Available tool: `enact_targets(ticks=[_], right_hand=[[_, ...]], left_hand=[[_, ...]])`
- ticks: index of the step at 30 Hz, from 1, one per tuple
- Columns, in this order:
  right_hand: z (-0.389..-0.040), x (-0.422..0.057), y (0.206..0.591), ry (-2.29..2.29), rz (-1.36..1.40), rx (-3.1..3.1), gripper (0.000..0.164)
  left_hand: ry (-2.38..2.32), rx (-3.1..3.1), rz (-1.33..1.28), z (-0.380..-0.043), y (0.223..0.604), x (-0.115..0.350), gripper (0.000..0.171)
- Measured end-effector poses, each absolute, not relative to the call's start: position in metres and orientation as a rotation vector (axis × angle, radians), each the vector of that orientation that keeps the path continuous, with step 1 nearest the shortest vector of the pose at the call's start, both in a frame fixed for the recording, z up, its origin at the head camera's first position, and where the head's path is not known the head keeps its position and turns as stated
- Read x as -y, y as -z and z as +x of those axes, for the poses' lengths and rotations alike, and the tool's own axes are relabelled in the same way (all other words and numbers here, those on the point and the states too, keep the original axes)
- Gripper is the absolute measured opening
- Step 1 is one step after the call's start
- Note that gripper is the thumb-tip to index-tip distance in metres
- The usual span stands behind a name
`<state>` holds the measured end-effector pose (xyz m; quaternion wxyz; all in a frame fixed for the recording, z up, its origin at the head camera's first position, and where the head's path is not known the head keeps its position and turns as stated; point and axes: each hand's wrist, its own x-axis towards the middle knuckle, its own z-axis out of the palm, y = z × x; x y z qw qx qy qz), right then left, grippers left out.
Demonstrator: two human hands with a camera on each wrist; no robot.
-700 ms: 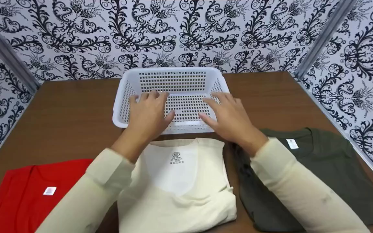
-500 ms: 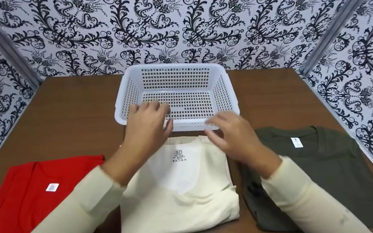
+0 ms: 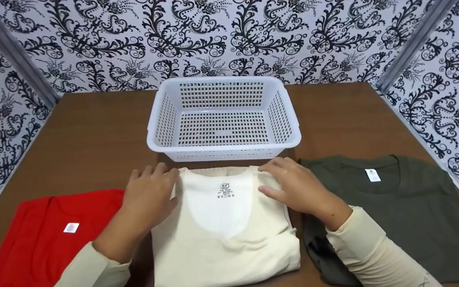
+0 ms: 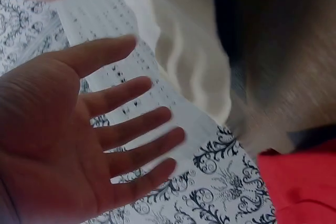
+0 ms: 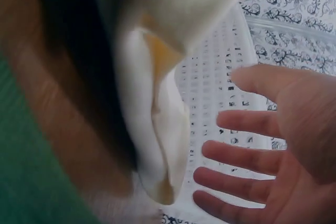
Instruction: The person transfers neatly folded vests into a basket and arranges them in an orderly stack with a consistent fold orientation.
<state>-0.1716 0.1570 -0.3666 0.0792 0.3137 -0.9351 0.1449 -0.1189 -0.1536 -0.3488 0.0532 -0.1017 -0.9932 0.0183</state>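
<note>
A: Where is the cream shirt [image 3: 223, 223], and what is each hand doing?

B: It lies folded on the counter [image 3: 94, 135], between the two hands. The left hand [image 3: 146, 199] sits at its left edge, the right hand [image 3: 297, 187] on its upper right corner. Both have straight, spread fingers and hold nothing; the wrist views confirm flat, released palms.

A: Which way does the shirt point?

B: The collar and printed label face away from the person, toward the basket [image 3: 223, 151] just beyond the fingertips. The long axis runs from the person toward the basket.

A: How should it handle?

B: Judged light, soft and limp. The fold will likely sag or open if lifted from one point. The two side edges near the collar, directly under each hand, are the probable holds.

A: What else is nearby?

B: A red shirt [image 3: 42, 235] lies outside the left hand, an olive shirt [image 3: 393, 215] outside the right hand.
</note>
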Motion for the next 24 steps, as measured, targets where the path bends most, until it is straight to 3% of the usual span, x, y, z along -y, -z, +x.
enact_targets(ticks=[15, 24], right_hand=[[-0.179, -0.169, 0.385, -0.409, 0.991, 3.057, 0.088], [-0.181, -0.167, 0.386, -0.323, 1.014, 3.07, 0.094]], left_hand=[[0.075, 3.107, -0.256, -0.121, 0.364, 0.169, 0.067], [0.3, 3.218, -0.279, -0.125, 0.369, 0.174, 0.085]])
